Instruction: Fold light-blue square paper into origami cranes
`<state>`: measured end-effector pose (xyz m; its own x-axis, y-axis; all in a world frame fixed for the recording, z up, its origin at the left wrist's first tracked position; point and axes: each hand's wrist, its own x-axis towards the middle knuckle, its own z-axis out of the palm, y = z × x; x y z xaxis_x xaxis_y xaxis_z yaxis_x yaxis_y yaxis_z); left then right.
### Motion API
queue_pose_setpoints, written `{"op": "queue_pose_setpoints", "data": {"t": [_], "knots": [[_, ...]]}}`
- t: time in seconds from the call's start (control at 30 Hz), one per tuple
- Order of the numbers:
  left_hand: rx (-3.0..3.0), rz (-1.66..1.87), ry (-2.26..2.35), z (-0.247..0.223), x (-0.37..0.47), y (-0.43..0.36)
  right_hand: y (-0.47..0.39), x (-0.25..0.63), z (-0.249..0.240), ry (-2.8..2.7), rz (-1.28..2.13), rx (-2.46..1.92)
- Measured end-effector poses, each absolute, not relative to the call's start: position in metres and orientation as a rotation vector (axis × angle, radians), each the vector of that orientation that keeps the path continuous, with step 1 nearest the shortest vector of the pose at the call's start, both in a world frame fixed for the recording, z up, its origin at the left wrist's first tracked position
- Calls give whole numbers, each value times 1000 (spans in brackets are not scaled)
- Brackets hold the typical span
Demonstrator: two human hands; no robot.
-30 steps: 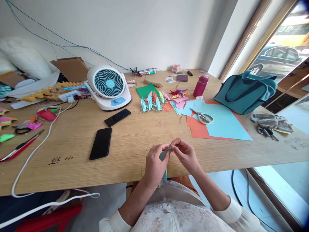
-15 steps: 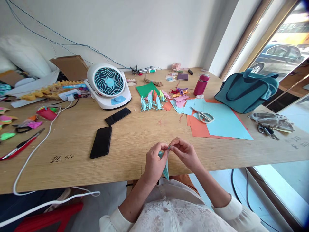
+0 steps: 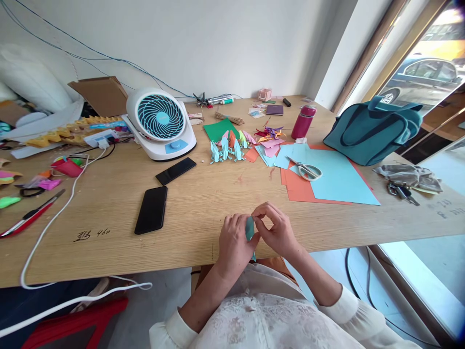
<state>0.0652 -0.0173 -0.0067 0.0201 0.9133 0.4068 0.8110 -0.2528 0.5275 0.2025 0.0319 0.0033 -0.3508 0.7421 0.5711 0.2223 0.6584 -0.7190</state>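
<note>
Near the table's front edge my left hand (image 3: pixel 237 242) is closed around a folded piece of light-blue paper (image 3: pixel 249 229). Part of the paper shows above the thumb, and a pointed tip sticks out below the hand. My right hand (image 3: pixel 275 228) pinches the paper's upper edge between thumb and forefinger. Much of the folded shape is hidden by my fingers. Further back on the table stand several folded light-blue paper figures (image 3: pixel 225 149), with pink, orange and yellow-green ones among them.
White-handled scissors (image 3: pixel 308 172) lie on light-blue sheets (image 3: pixel 345 180) over orange paper (image 3: pixel 301 190). Two black phones, one nearer (image 3: pixel 151 210), lie left of my hands. A fan (image 3: pixel 162 118), a dark pink bottle (image 3: pixel 303 122) and a teal bag (image 3: pixel 370 133) stand further back.
My left hand has turned, and more of the light-blue paper now shows between my hands. Less of its lower point is visible. My right hand has shifted slightly, still pinching.
</note>
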Motion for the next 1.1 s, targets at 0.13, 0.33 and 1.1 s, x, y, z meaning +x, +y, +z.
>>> {"op": "queue_pose_setpoints", "data": {"t": [0.13,0.33,1.1], "knots": [[2087,1039,1796,-8,63,-17,32,206,2,-1893,781,-783],[2082,1038,1652,-13,54,-16,35,212,-3,-1874,944,-794],[2179,840,1428,-24,33,-4,41,214,-5,-2118,900,-635]]}}
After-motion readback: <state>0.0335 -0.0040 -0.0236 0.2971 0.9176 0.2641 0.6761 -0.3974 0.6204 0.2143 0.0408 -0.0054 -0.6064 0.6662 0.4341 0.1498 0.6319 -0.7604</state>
